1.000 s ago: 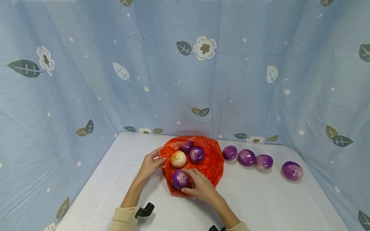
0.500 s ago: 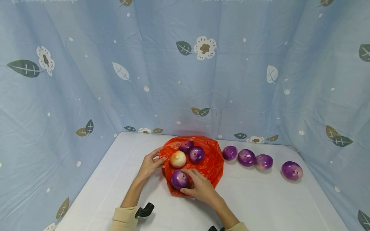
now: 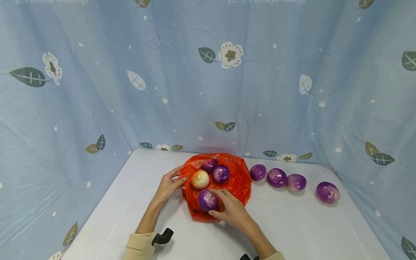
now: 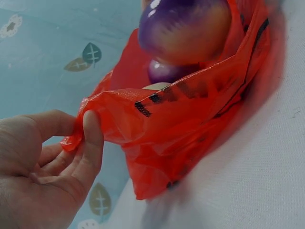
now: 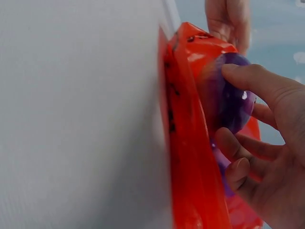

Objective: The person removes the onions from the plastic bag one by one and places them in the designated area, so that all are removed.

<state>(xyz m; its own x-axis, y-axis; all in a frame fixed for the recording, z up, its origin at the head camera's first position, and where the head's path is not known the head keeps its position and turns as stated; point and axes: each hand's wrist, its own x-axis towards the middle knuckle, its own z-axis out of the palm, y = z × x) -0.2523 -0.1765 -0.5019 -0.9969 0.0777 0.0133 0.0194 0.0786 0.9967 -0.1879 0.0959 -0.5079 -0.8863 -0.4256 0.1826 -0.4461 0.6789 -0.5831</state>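
Observation:
A red plastic bag (image 3: 235,184) lies with its mouth spread on the table. My left hand (image 3: 170,184) pinches the bag's left rim between thumb and fingers; the left wrist view shows the film of the bag (image 4: 128,119) drawn up there. In my right hand (image 3: 232,209) is a glossy purple, round vegetable (image 3: 207,200), gripped between thumb and fingers over the near part of the bag. The right wrist view shows this purple vegetable (image 5: 233,95) beside the bag's rim. Two more purple vegetables (image 3: 221,173) and a cream-coloured one (image 3: 200,179) sit inside the bag.
To the right of the bag, several purple vegetables (image 3: 277,177) stand in a row on the white table (image 3: 292,224). One purple vegetable (image 3: 327,192) lies apart at the far right. A blue patterned curtain (image 3: 182,90) encloses the table's back and sides.
My right hand has moved slightly to the right with the purple vegetable in its grip. The left hand keeps its place at the bag's rim.

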